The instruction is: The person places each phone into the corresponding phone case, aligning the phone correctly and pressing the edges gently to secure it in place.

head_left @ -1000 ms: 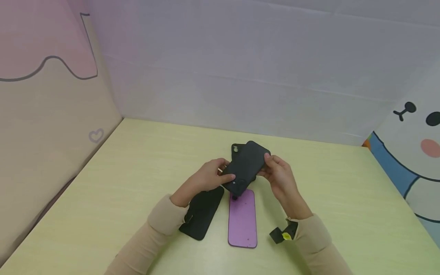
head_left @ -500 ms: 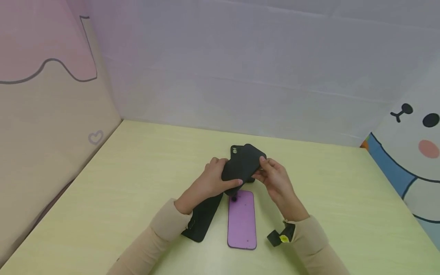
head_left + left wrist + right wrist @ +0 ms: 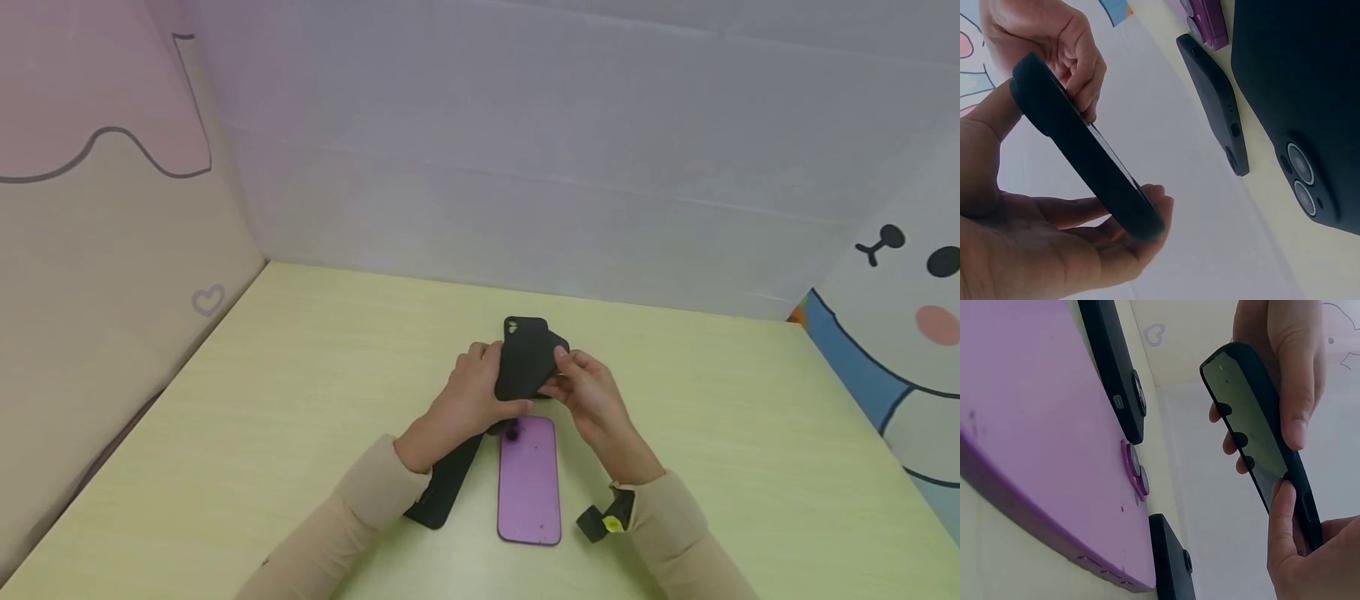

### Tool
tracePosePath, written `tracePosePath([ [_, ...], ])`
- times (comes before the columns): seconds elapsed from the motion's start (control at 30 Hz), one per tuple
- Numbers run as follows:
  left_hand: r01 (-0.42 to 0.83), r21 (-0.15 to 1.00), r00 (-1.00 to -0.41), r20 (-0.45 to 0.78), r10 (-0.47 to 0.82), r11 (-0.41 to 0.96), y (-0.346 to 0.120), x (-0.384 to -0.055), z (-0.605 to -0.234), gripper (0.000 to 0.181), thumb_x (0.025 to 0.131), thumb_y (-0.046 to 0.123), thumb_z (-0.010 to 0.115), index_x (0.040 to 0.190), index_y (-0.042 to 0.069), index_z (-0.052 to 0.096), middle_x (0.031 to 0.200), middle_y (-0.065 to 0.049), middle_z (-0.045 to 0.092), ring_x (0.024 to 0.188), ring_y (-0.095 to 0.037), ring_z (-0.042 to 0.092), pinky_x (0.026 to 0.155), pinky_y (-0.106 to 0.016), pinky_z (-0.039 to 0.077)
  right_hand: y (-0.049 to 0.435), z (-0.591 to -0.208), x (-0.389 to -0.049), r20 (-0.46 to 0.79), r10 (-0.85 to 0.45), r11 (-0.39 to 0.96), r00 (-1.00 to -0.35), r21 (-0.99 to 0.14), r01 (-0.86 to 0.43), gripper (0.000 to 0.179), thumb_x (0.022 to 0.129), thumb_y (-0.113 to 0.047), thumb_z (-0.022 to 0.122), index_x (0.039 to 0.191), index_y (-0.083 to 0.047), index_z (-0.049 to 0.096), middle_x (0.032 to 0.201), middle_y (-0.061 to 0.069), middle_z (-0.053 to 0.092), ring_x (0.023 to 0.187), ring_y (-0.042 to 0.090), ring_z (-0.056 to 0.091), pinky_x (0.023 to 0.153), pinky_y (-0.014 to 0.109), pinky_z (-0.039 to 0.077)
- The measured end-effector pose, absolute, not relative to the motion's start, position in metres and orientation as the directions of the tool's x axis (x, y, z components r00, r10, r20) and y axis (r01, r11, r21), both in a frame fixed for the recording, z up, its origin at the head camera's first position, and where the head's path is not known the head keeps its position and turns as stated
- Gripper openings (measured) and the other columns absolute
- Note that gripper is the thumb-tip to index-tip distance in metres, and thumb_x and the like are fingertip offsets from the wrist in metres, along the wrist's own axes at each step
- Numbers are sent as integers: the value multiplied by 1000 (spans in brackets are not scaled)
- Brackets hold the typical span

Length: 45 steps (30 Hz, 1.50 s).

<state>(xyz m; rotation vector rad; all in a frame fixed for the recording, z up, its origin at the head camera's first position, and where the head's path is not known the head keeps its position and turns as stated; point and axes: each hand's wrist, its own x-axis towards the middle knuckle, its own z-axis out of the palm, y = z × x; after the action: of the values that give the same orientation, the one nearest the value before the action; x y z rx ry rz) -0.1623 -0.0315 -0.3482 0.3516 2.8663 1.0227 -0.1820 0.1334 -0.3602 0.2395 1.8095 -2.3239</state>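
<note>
held phone (image 3: pixel 1087 153): in air over worktop (image 3: pixel 337 333), toward far edge | left hand (image 3: pixel 468 396): grips its edges | right hand (image 3: pixel 592 396): pinches one corner | advice: brace left, ease corner gently, clear of purple phone (image 3: pixel 528 492)

dark-cased phone (image 3: pixel 1261 434) held tilted, glossy screen toward the left of frame. left hand (image 3: pixel 1288 356) grips its upper part: thumb along the case side, three fingertips showing past the screen's far edge. right hand (image 3: pixel 1310 569) pinches the lower end, one digit on the screen side. purple phone (image 3: pixel 1041 444) large in foreground, lenses raised at its far end, on pale yellow table (image 3: pixel 997 550). black phone (image 3: pixel 1111 362) beside it; second black phone (image 3: pixel 1171 562) cut off below. heart outline (image 3: pixel 1154 335) on wall.
</note>
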Motion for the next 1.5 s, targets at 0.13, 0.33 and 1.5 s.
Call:
tracePosePath([
  [0.13,183,598,-977,20,214,781,-29,-161,-346,83,74,36,75,135,-3,34,126,-22,43,110,-36,46,87,-43,45,130,-361,-183,-243,-55,-231,-968,-941,250,21,96,-16,48,77,-8,53,70,0,59,64,12,60,68,25,53],
  [0.33,170,600,-982,34,187,782,-30,-164,-347,79,74,32,74,133,-5,36,119,-24,49,106,-36,51,85,-43,46,127,-362,-184,-213,-96,-158,-972,-961,226,18,96,-14,46,87,1,51,73,3,60,67,12,61,69,25,53],
  [1.5,6,504,-999,44,-18,864,-56,-214,-371,53,73,27,75,107,-6,50,99,-23,56,92,-42,53,72,-53,48,126,-377,-150,-28,-220,815,-975,-555,-167,23,83,-14,65,100,0,61,98,13,63,79,19,59,69,33,50],
])
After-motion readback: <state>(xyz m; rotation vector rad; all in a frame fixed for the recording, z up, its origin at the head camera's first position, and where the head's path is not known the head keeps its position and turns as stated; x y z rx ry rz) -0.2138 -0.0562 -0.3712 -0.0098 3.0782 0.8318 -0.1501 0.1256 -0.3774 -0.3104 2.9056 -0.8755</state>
